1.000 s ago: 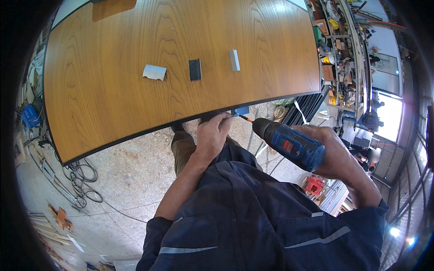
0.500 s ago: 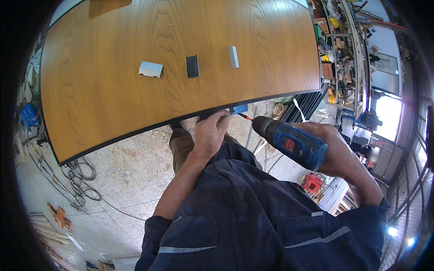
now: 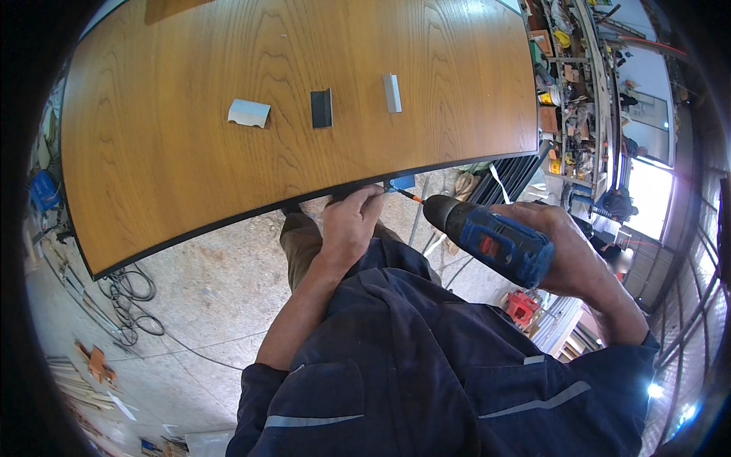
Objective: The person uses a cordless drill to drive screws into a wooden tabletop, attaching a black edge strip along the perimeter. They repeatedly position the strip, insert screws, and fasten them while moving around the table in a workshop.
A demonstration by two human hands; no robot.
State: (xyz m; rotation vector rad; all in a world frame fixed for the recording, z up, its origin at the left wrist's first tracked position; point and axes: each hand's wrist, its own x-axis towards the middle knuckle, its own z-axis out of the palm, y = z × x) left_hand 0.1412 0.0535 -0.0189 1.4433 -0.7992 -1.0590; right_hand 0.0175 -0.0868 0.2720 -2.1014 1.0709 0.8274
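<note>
Beside table (image 3: 190, 114), left hand (image 3: 349, 231) extended; right hand (image 3: 569, 250) (aslant) grips drill (image 3: 491, 240).

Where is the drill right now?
In the head view, the drill is right of centre, in the right hand, just off the table.

I get a fairly bright picture, with the bright opening (image 3: 653, 199) at right burnt out to white and a purplish haze beside it. Glare spots (image 3: 655, 390) flare at lower right. A pale sheen lies on the tabletop (image 3: 190, 152) near the top. My fisheye bows its front edge, and black vignetting swallows the corners.
</note>
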